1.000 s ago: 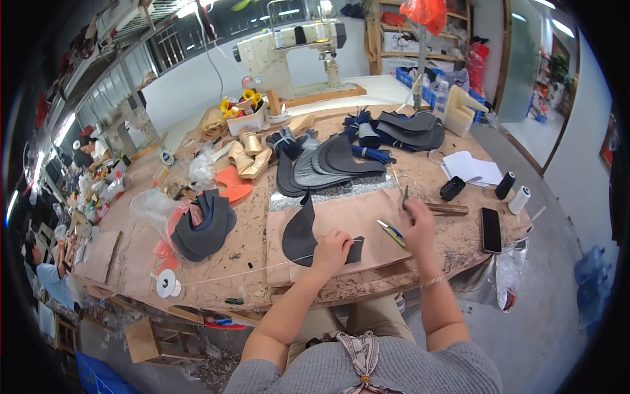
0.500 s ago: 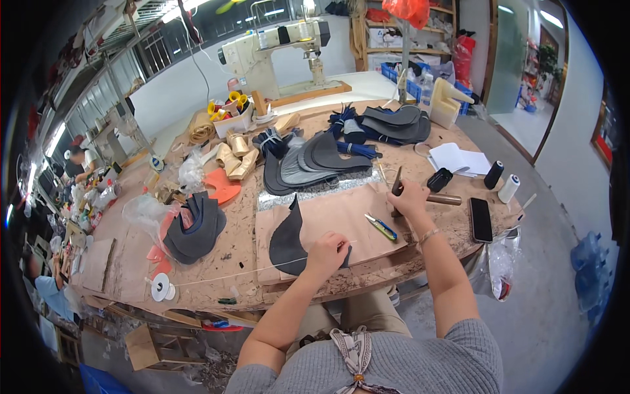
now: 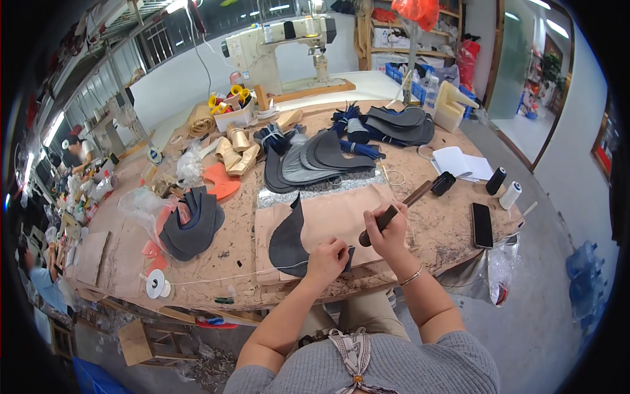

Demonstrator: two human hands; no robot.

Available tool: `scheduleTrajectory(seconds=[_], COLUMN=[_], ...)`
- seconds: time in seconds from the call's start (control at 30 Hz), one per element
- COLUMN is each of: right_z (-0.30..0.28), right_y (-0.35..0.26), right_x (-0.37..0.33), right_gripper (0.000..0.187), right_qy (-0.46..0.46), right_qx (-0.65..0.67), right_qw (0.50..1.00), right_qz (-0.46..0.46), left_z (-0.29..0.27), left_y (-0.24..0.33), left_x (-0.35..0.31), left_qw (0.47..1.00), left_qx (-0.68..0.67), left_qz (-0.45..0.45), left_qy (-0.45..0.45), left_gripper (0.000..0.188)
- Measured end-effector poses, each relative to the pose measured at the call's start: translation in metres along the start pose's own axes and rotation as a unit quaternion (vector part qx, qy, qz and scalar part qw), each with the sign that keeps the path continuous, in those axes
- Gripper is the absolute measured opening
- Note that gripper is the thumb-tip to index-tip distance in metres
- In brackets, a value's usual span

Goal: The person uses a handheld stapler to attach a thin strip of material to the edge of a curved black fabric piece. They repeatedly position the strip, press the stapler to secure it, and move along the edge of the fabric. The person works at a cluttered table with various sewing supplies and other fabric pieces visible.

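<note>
Left hand (image 3: 328,258): fingers curled together on the white thread (image 3: 226,278), down at the near edge of the dark grey curved piece (image 3: 285,244). Exact pinch hidden by the knuckles. Thread runs left, near straight, across the piece's near part to the white spool (image 3: 156,284) on the near left of the surface (image 3: 230,240).

Grey piece lies flat on the pale tan slab (image 3: 341,217), near middle, narrow tip pointing far, near right end partly under the left hand.

Right hand (image 3: 388,230): clamped round the hammer (image 3: 419,193) close to its head, just right of the left hand, raised over the slab. Handle slants far right, out past the fist. Bracelet (image 3: 412,275) on that wrist.

Right side: phone (image 3: 482,225), white cone (image 3: 510,195) and black cone (image 3: 497,181) standing side by side, black case (image 3: 443,183), white papers (image 3: 462,162) just beyond it.

Far of slab: overlapping grey pieces (image 3: 321,161). Left: another grey stack (image 3: 193,226), orange piece (image 3: 222,182) just beyond, gold pieces (image 3: 241,157) farther.

Far end: white bin (image 3: 237,119) with yellow cones, sewing machine (image 3: 282,59) behind.
</note>
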State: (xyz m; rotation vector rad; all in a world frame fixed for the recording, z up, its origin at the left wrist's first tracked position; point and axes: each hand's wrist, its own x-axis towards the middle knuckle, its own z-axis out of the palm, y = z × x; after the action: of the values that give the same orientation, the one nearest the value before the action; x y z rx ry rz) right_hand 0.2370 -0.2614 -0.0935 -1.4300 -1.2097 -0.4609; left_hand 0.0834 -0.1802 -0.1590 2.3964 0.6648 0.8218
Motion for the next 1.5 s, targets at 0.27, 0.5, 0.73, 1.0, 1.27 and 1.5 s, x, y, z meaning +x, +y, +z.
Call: scheduleTrajectory(seconds=[0.27, 0.5, 0.73, 1.0, 1.27, 1.5], right_z=[0.035, 0.037, 0.025, 0.038, 0.028, 0.026], right_y=[0.012, 0.009, -0.003, 0.013, 0.013, 0.015], right_x=[-0.015, -0.014, -0.007, -0.015, -0.019, -0.025], right_gripper=[0.022, 0.023, 0.023, 0.023, 0.023, 0.022], right_qy=[-0.077, -0.065, -0.040, -0.066, -0.050, -0.032], right_qx=[-0.071, -0.093, -0.017, -0.049, -0.080, -0.070], right_qw=[0.994, 0.992, 0.999, 0.997, 0.995, 0.997], right_qz=[-0.017, -0.055, -0.032, 0.002, -0.037, -0.014], left_z=[-0.006, -0.037, -0.035, -0.033, -0.016, -0.009], left_y=[-0.010, -0.027, -0.033, -0.008, -0.010, -0.018], left_x=[0.000, -0.008, -0.010, 0.011, 0.037, 0.010], left_qw=[0.998, 0.990, 0.989, 0.980, 0.978, 0.993], left_qx=[-0.056, -0.017, 0.043, 0.105, -0.034, -0.024], left_qz=[0.033, 0.121, 0.133, 0.167, -0.091, 0.105], left_qy=[-0.002, -0.067, -0.058, -0.017, -0.186, -0.038], left_gripper=[0.007, 0.014, 0.019, 0.013, 0.012, 0.014])
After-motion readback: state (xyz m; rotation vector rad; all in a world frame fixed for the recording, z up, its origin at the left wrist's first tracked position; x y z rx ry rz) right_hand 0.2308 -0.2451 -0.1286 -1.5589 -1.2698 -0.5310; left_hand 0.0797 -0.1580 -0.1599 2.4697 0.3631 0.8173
